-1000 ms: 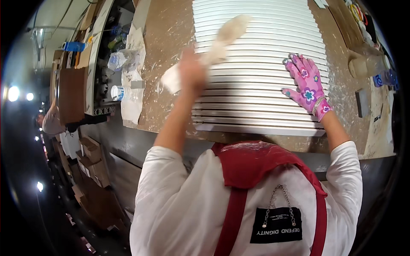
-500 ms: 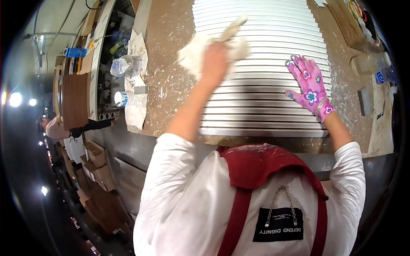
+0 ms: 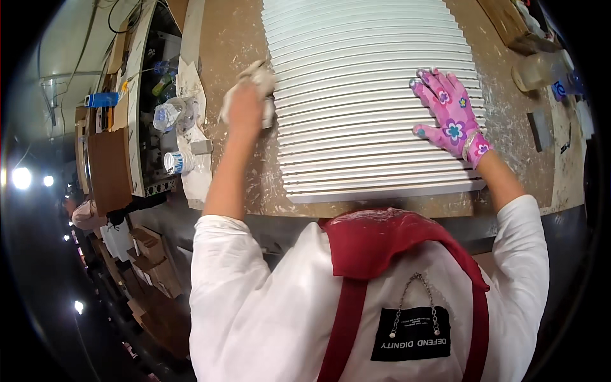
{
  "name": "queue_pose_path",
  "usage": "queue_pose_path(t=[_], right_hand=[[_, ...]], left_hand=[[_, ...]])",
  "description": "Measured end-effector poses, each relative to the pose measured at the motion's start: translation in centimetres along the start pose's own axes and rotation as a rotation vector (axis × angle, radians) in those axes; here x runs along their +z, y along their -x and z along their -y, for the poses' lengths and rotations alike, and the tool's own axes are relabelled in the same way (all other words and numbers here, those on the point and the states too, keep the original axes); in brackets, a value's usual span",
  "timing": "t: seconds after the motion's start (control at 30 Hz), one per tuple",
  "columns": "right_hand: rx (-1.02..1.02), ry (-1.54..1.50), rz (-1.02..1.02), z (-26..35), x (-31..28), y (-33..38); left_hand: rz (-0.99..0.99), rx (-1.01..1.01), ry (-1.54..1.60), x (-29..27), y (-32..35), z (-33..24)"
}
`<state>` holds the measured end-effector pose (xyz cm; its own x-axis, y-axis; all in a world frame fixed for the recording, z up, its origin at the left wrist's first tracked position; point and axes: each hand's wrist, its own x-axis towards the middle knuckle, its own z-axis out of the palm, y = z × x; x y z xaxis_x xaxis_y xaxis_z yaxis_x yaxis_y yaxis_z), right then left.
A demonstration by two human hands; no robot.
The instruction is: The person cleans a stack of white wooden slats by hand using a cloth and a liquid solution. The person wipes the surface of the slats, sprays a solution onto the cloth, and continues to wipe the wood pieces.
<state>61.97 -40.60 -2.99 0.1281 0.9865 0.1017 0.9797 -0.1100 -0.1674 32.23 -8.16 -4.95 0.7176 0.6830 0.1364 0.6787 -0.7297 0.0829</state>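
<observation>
White slats (image 3: 356, 108), lined up side by side like a louvred panel, lie on the paint-spotted brown worktable (image 3: 254, 184). Just off their left edge, my bare left hand (image 3: 245, 111) grips a crumpled cream cloth (image 3: 258, 77), slightly smeared by motion. My right hand (image 3: 450, 118), in a pink glove with flower prints, rests flat on the right end of the slats. Its fingers are spread and hold nothing.
At the left edge sit a clear plastic bottle (image 3: 170, 114), a white cup (image 3: 175, 163) and a small grey block (image 3: 202, 147). On the right are a cloudy jar (image 3: 534, 71), a grey bar (image 3: 540, 132) and a cardboard box (image 3: 509, 25). A person (image 3: 89, 215) stands far left.
My left hand has swept the cloth leftward, from on top of the slats to beyond their left edge. The gloved right hand stays on the slats. The whole view has shifted a little.
</observation>
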Motion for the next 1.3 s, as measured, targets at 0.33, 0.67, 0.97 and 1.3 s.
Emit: queue_pose_path(t=[0.33, 0.67, 0.97, 1.3], right_hand=[[0.197, -1.704, -0.294, 8.7, -1.5, -6.9], [-0.351, -0.149, -0.491, 12.0, 6.4, -10.3], [0.642, -0.216, -0.12, -10.5, -3.8, 8.0], [0.004, 0.106, -0.164, -2.4, 0.4, -0.5]], left_hand=[[0.033, 0.264, 0.887, -6.8, 1.4, -13.6], [-0.066, 0.466, 0.132, 1.0, 3.0, -7.3], [0.033, 0.233, 0.268, 1.0, 3.3, -7.6], [0.034, 0.258, 0.218, 0.5, 3.4, -7.0]])
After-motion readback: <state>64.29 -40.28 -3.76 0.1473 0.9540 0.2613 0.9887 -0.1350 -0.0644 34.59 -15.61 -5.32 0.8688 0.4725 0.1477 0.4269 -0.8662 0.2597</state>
